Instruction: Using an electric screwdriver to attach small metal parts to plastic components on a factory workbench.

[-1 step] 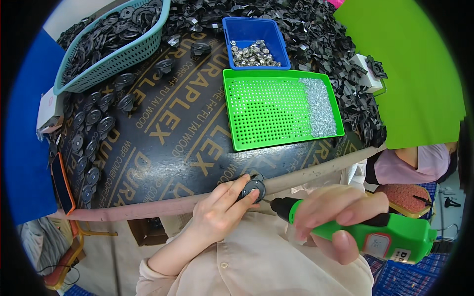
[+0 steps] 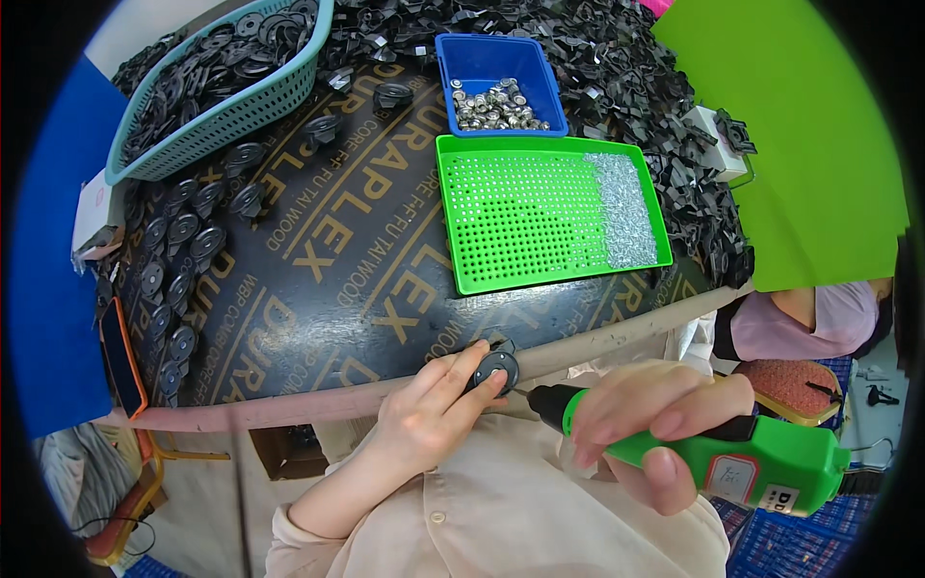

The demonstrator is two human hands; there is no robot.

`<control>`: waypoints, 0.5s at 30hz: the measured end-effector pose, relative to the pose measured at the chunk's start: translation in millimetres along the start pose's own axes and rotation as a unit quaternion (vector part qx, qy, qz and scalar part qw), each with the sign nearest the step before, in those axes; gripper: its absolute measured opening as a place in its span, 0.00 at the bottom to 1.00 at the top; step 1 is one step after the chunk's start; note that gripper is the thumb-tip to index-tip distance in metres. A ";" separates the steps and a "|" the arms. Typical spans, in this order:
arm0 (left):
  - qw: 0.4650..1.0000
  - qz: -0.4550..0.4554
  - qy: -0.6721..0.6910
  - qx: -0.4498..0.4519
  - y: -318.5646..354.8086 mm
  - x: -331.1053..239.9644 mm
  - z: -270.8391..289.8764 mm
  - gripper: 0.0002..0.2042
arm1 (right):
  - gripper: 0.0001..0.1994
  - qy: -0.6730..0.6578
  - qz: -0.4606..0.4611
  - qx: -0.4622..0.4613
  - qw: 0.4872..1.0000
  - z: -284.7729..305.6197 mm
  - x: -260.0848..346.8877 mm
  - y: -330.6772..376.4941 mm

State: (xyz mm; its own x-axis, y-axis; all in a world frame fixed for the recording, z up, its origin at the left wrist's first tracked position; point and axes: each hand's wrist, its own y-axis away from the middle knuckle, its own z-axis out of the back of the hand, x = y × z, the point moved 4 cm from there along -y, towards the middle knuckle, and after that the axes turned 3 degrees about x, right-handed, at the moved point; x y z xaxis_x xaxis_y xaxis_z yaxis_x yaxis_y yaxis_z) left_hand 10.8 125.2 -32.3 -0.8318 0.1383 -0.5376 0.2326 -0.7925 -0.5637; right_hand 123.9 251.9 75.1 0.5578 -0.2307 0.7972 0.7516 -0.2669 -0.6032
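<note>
A black round part [image 2: 504, 358] is being pinched by the thumb and fingers of the left hand [image 2: 424, 409], close to the near edge of the bench [image 2: 318, 356]. A green electric screwdriver [image 2: 785, 453] is being gripped in the right hand [image 2: 665, 424]. The hands are being held apart, with the thin bit [image 2: 522, 392] being aimed between them at the side of the part; whether a screw is being met there cannot be told.

A slip seems the main danger: if the bit is being driven off-line, it could be thrown toward the thumb, which is being placed just beside the tip. The part could also be twisted loose, since no clamp is being seen around it, only fingers. Because it is being worked so near the edge, anything lost could be dropped onto the beige shirt [image 2: 462, 511] or the floor [image 2: 198, 501].
</note>
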 end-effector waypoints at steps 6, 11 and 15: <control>0.999 -0.015 -0.030 0.000 1.2 0.7 6.4 0.14 | 0.14 -0.013 -0.006 0.061 0.998 -2.0 7.0 -16.1; 0.995 0.064 0.067 0.032 11.9 -7.5 40.4 0.13 | 0.15 -0.122 0.072 -0.079 0.987 16.8 21.1 -5.7; 0.934 0.288 0.044 0.206 85.4 -0.1 151.4 0.18 | 0.17 -0.087 0.111 -0.121 0.983 48.7 24.3 4.0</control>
State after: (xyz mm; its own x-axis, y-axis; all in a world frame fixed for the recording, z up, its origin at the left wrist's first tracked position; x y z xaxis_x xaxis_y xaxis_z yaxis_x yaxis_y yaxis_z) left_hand -45.6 -32.4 14.5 -0.5800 -0.3471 -0.7370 0.3989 -0.9098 0.1146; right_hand 157.7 290.8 93.3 0.7667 -0.1509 0.6240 0.5098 -0.4476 -0.7347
